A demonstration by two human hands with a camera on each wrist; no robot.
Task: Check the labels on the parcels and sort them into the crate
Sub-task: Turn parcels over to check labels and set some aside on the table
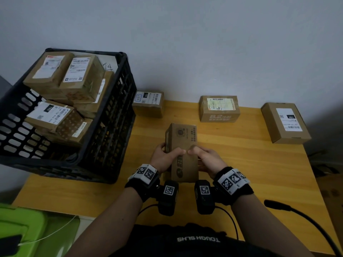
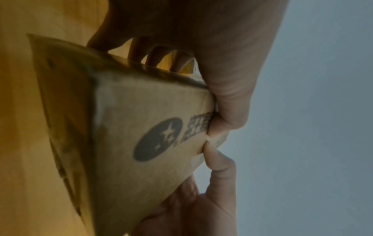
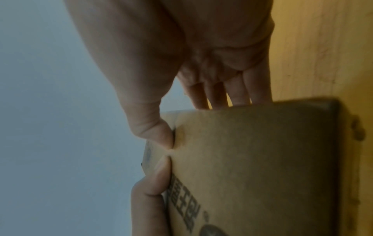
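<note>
Both hands, left hand (image 1: 165,156) and right hand (image 1: 203,157), clamp the parcel (image 1: 182,145); label faces sideways; misreading risks a wrong crate (image 1: 104,115) placement

Wall (image 1: 204,43): plain, pale grey-blue, bare, right behind the table.
Table (image 1: 259,173): yellow wood grain, pushed against the wall.
Bin (image 1: 22,225): bright green, low left, beside the table.
Light: dim, even.

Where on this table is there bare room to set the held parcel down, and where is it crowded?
Bare wood lies right of both hands, in front of the right-hand parcel, and between the held parcel and the back-row middle parcel. The crate crowds the table's left.
</note>
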